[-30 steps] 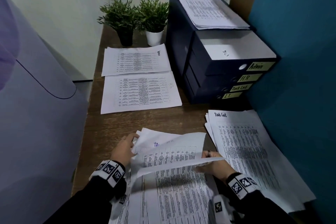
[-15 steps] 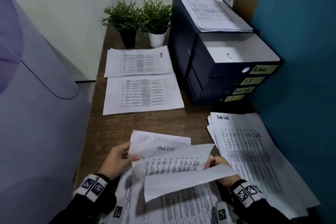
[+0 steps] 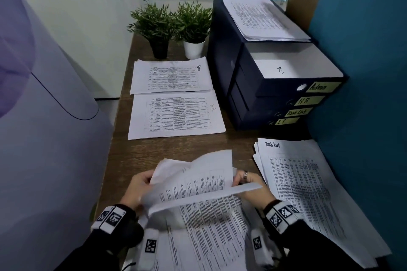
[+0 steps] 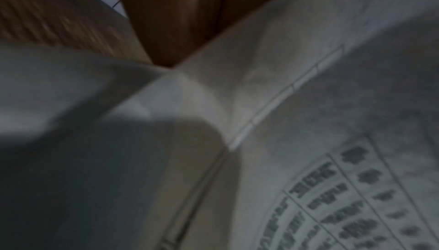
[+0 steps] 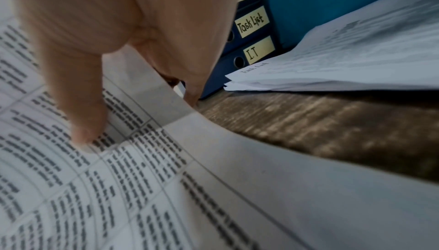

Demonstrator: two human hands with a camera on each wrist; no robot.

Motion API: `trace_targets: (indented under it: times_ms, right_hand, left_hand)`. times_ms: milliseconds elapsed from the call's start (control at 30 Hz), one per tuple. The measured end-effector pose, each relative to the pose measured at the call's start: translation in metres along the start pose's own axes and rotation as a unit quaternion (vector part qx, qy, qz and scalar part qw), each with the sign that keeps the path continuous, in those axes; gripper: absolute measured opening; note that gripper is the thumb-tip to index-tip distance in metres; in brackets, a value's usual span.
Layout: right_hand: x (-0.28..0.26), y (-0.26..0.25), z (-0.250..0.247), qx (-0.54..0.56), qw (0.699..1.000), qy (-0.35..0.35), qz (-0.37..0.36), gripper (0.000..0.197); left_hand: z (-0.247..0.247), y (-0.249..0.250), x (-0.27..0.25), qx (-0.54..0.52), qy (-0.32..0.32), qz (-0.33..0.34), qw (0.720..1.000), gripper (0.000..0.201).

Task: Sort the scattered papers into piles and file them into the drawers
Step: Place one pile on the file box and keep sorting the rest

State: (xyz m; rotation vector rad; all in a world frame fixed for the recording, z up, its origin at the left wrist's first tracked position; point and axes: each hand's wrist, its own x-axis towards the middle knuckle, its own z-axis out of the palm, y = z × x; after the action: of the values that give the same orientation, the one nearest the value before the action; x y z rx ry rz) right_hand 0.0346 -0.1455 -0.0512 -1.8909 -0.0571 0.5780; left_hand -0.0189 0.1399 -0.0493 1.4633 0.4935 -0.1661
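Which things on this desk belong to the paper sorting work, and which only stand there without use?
Belong to the job:
- held sheets, gripped by left hand and right hand
- Admin pile
- HR pile
- Task List pile
- stack on the drawer unit
- labelled drawer unit

Just standing there:
- plant in black pot
- plant in white pot

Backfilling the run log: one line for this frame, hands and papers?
phase: sorting | left hand: grips unsorted sheets | right hand: pinches same sheets | Task List pile: on desk | Admin drawer: open
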Motion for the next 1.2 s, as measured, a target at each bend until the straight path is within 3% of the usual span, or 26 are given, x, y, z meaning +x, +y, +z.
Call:
trace_targets:
  times_ms: [100, 200, 300, 500, 600, 700, 767, 867, 1000, 1100, 1167, 1200]
  right_hand:
    - [0.0, -0.008, 0.003, -0.023, 1.0, -0.008, -0.005, 0.042]
    - [-0.008, -0.006, 0.003, -0.047, 0.999, 0.013, -0.017, 0.048]
    - [-0.017, -0.008, 0.004, -0.029, 0.999, 0.028, -0.024, 0.04]
    - [-0.015, -0.007, 0.002, -0.009, 1.0, 0.021, -0.013, 0.026]
    - [-0.012, -0.006, 0.007, -0.042, 0.999, 0.008, -0.023, 0.027]
    - [-0.009, -0.001, 0.011, -0.034, 0.999, 0.018, -0.018, 0.045]
    - [-0.007, -0.005, 0.012, -0.04, 0.999, 0.019, -0.022, 0.051]
    - [-0.003, -0.007, 0.013, 0.003, 1.0, 0.027, -0.014, 0.033]
    - [0.003, -0.003, 0.009, 0.041, 0.999, 0.029, 0.019, 0.037]
    - [0.002, -0.001, 0.0, 0.064, 0.997, 0.018, 0.042, 0.025]
    - [0.001, 0.001, -0.008, 0.059, 0.996, 0.013, 0.068, 0.024]
    - [0.001, 0.003, -0.012, 0.048, 0.995, 0.01, 0.084, 0.025]
  left_hand:
    - [0.0, 0.002, 0.0, -0.021, 0.008, 0.016, 1.0, 0.004]
    - [0.001, 0.007, 0.0, -0.068, 0.032, 0.026, 0.997, 0.019]
    - [-0.002, 0.009, 0.002, -0.13, 0.049, 0.029, 0.99, 0.021]
    - [-0.003, 0.007, 0.01, -0.086, 0.017, 0.042, 0.995, 0.018]
    - [-0.001, 0.01, 0.009, -0.088, -0.014, 0.046, 0.995, 0.035]
    - [-0.004, 0.015, 0.008, -0.081, -0.047, 0.047, 0.994, 0.082]
    - [-0.005, 0.016, 0.01, -0.073, -0.057, 0.045, 0.995, 0.095]
    - [-0.004, 0.02, 0.008, -0.078, -0.06, 0.037, 0.994, 0.094]
    - [-0.003, 0.022, 0.008, -0.07, -0.055, -0.009, 0.996, 0.092]
    - [0.0, 0.018, 0.014, -0.081, -0.027, -0.074, 0.994, 0.055]
    - [0.004, 0.014, 0.018, -0.021, 0.009, -0.064, 0.998, 0.03]
    - [0.006, 0.01, 0.019, 0.024, 0.014, -0.046, 0.999, 0.028]
